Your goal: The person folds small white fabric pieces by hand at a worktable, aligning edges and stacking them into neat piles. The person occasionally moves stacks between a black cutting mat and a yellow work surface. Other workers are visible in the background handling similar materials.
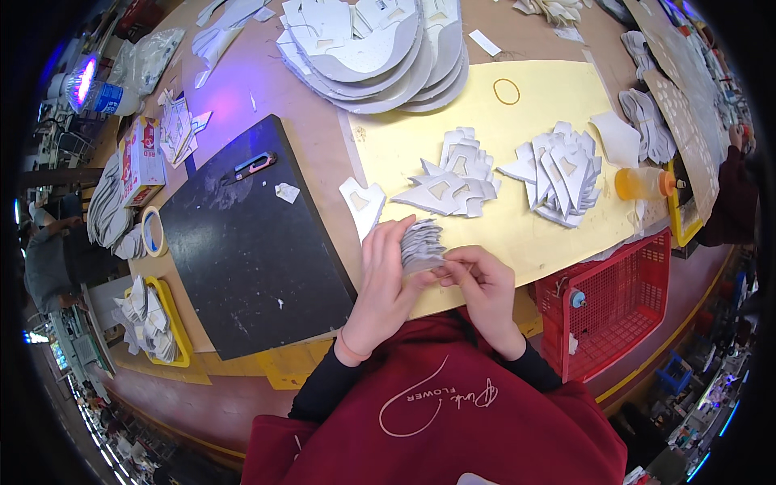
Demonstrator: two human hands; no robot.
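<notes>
Between my hands, close to the front edge of the yellow sheet (558,250), is a stack of grey-white cut pieces (422,244), seen edge-on. My left hand (384,279) is wrapped along the stack's left side, fingers and thumb around it. At its lower right corner my right hand (483,291) pinches with thumb and forefinger, touching the pieces. A single white cut piece (361,205) lies flat just beyond my left fingers. Farther off are two loose piles of similar pieces, a left pile (457,178) and a right pile (559,174).
Left of my hands lies a black board (250,242) with a small cutter (255,166) on it. Large grey-white panels (364,73) are stacked at the back. An orange-capped bottle (643,183) stands at the right, above a red basket (610,307). A tape roll (152,231) sits left.
</notes>
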